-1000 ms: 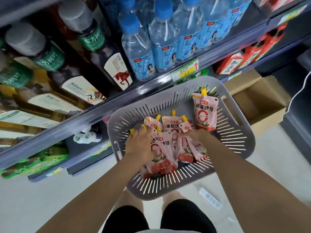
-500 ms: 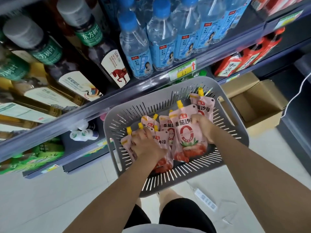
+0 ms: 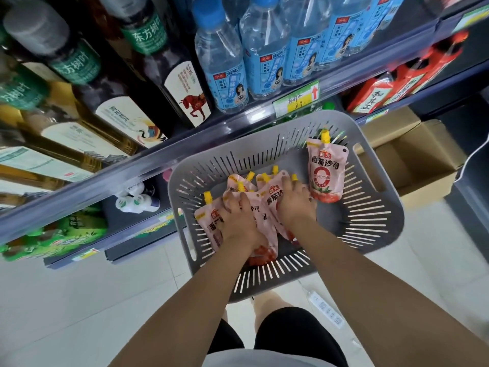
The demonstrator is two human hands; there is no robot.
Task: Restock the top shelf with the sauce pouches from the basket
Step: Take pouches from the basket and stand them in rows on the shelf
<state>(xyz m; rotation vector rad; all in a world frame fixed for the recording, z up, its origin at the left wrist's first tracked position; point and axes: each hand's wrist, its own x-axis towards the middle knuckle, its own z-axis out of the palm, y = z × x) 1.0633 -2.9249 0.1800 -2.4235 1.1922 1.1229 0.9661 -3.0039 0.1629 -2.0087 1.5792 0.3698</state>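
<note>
**Head camera: both hands down in the basket of sauce pouches**

Head view looks down into a grey slotted basket point(image 3: 381, 215), which is in front of the person just below the shelf edge point(image 3: 127, 168). All the visible sauce pouches are inside it.

A heap of pouches point(image 3: 267, 205), pink with yellow spouts, lies across the middle and left of the basket floor, overlapping one another. A lone pouch point(image 3: 326, 170) stands apart from them, leaning upright against the far right wall with its spout up.

The left hand point(image 3: 238, 221) lies on the left side of the heap. Its fingers are bent down over the pouches and grip them. The right hand point(image 3: 296, 205) is just beside it on the right side of the heap. Its fingers curl over the top edge of a pouch near the spouts and hold it.

On the shelf above the basket stand clear water bottles point(image 3: 219, 67) with blue caps, and to their left dark bottles point(image 3: 148, 49) with green neck labels. A yellow-and-green price tag point(image 3: 296, 98) is fixed to the shelf edge.

Red cartons point(image 3: 375, 94) sit on a lower shelf at the right. Small white bottles point(image 3: 135, 201) sit on a lower shelf at the left. An open cardboard box point(image 3: 412, 160) is on the floor beyond the basket's right side.
</note>
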